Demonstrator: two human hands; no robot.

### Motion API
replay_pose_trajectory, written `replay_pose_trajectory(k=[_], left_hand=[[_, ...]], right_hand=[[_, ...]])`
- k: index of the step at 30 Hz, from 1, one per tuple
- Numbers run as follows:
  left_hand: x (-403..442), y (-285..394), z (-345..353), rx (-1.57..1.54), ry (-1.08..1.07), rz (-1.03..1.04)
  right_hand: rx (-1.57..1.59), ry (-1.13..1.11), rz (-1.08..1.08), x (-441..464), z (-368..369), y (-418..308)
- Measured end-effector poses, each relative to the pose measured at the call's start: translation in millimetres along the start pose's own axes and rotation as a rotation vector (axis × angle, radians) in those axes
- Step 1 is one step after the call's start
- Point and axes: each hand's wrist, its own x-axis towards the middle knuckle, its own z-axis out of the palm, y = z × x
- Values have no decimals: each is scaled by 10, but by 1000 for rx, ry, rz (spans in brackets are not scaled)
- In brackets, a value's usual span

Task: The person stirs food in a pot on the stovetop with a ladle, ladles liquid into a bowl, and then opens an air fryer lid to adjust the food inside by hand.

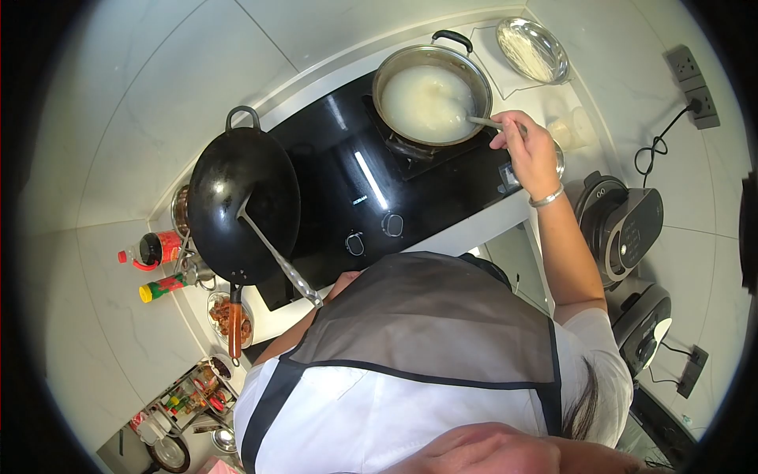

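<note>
My right hand is closed around the grey handle of a utensil, whose far end is hidden in the cloudy whitish liquid. That liquid fills much of a round metal pot with dark handles, standing on the black glass cooktop. My left hand shows only slightly beside the apron, near the cooktop's front edge, its fingers hidden. To the left sits a black wok with a wooden handle. A metal ladle or spatula rests in it, handle pointing toward me.
Behind the pot, a metal dish holds pale noodle-like strands. A plate of brownish food lies under the wok handle, with sauce bottles at the far left. Two appliances and wall sockets line the right.
</note>
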Motion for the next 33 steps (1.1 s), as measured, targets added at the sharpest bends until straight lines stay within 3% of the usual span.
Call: replay_pose_trajectory(k=[8,14,16,19,23,31,33], left_hand=[[-12,-9,11,-4,21,2],[83,-93,-17,-105,-25,-23],[510,-653,-219,-297,-117,0],[584,-750,-262,-239,-85,1],[572,-746,-258,-239,-83,0],[581,-748,-269,-267,-89,9],[130,-178,-36,-103,-3,0]], right_hand=[[519,-94,197,228,259,178],[647,4,238,297,358,225],[651,36,215,307,356,237],[571,68,130,342,342,295],[430,73,-14,358,277,409],[257,20,-2,178,108,415],[239,5,34,117,70,360]])
